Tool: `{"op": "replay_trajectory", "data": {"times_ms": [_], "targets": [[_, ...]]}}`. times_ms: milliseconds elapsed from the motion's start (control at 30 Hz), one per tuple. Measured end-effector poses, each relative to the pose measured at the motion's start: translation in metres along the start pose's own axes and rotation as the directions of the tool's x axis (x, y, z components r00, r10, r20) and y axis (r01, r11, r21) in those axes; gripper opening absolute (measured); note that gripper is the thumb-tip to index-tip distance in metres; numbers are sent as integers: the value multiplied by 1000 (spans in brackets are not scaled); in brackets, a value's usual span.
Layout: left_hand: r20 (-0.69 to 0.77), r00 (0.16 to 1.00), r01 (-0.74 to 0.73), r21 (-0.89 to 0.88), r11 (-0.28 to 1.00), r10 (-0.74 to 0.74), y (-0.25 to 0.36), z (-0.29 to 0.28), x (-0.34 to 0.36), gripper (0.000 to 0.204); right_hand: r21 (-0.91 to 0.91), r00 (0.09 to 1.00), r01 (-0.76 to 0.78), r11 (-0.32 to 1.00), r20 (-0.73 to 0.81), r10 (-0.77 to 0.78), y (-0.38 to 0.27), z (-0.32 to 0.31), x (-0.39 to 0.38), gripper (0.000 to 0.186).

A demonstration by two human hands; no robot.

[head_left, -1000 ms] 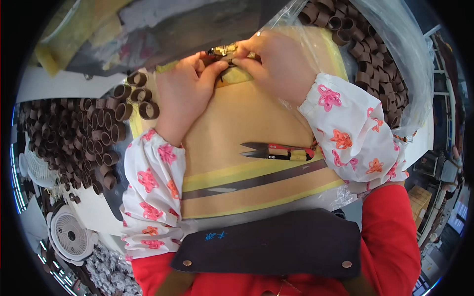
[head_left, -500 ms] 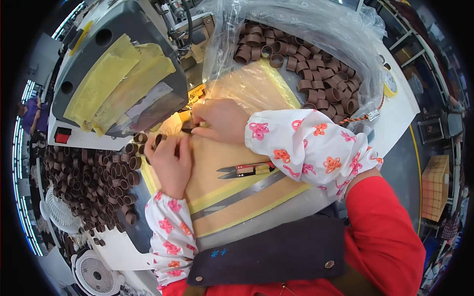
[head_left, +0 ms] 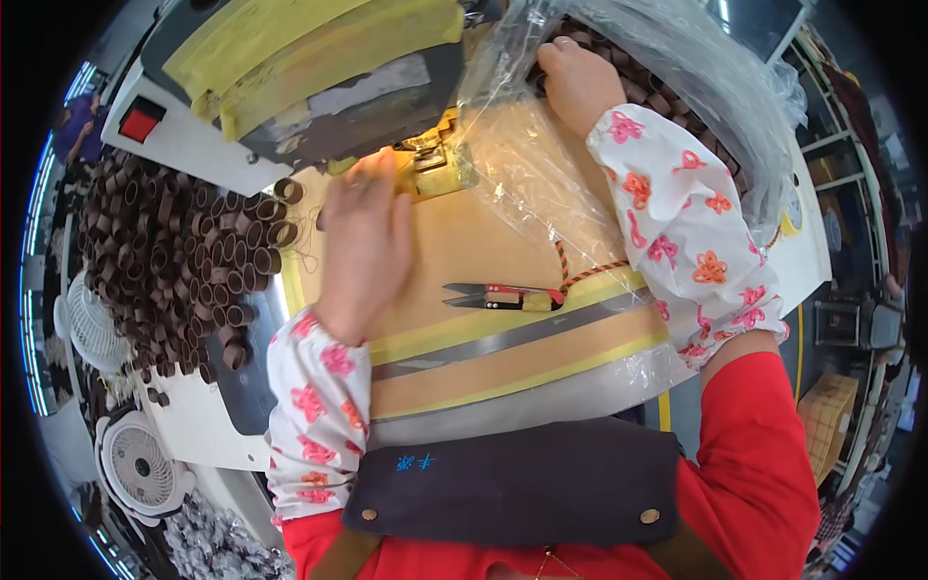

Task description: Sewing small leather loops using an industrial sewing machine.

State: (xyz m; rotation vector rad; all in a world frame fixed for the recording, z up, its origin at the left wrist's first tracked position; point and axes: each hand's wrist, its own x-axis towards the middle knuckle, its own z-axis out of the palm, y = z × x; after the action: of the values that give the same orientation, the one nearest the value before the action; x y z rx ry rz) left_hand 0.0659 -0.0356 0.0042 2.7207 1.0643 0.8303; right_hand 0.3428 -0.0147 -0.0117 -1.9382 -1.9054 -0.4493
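My left hand (head_left: pixel 367 237) is over the tan work surface (head_left: pixel 464 227), fingers stretched toward the lit needle area (head_left: pixel 430 159) of a sewing machine (head_left: pixel 362 106). Its fingertips are blurred, and nothing shows in it. At the upper right, my right hand (head_left: pixel 582 85) reaches to the near-left edge of brown rings (head_left: pixel 667 97) heaped in a clear plastic bag (head_left: pixel 536 159). Its fingers are bent down among the rings; whatever they grip is hidden. Thread snips (head_left: pixel 507 297) with red and black handles lie between my forearms, tied to a striped cord (head_left: pixel 592 274).
Many brown rings (head_left: pixel 174 251) are piled left of the work surface, under the machine's edge with its red switch (head_left: pixel 140 121). Two white fans (head_left: pixel 145 464) stand at the lower left. A tape roll (head_left: pixel 793 215) sits by the table's right edge.
My right hand has gone from the needle area up and right to the bagged rings. My left hand has shifted up and right, its fingers straightened. The view has turned slightly.
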Motion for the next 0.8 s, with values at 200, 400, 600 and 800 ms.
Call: {"op": "replay_trajectory", "data": {"times_ms": [200, 400, 600, 800], "targets": [[-66, 994, 84, -57, 995, -88, -1, 43, 19, 25, 523, 996, -88, 848, 40, 78, -25, -58, -22, 14], [90, 957, 289, -406, 867, -277, -6, 30, 24, 18, 610, 955, -210, 764, 296, 27, -68, -32, -36, 24], [173, 959, 285, -586, 758, -226, -5, 28, 24, 20, 491, 986, -121, 863, 157, 49, -84, -19, -43, 23], [177, 970, 237, -531, 814, -166, -13, 33, 26, 20, 631, 997, -73, 772, 15, 82, -87, -21, -46, 11]]}}
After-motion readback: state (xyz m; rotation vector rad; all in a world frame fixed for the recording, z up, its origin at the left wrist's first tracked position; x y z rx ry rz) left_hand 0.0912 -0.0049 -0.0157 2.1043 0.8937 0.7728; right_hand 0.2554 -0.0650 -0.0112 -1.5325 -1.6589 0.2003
